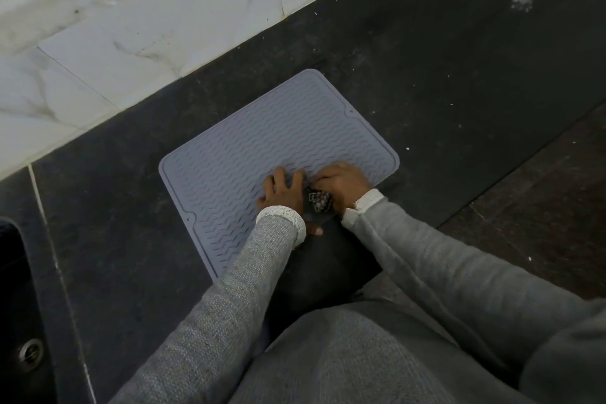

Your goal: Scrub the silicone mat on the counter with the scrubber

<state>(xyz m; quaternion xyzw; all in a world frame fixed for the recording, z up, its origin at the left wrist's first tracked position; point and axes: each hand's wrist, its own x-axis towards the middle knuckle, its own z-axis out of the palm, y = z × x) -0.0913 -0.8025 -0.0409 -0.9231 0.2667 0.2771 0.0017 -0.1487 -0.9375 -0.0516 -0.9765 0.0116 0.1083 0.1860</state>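
A grey-lilac silicone mat (262, 147) with wavy ridges lies flat on the dark stone counter (442, 75). My left hand (282, 193) rests on the mat's near right part with fingers spread, pressing it down. My right hand (341, 184) sits just to its right, closed around a dark, mottled scrubber (318, 202) that pokes out between the two hands and touches the mat. Both arms wear grey sleeves with white cuffs. The mat's near corner is hidden under my arms.
White marbled wall tiles (131, 26) run along the counter's far edge. A dark sink (19, 305) with a drain lies at the lower left. White specks and a wet smear (521, 0) mark the counter at the upper right.
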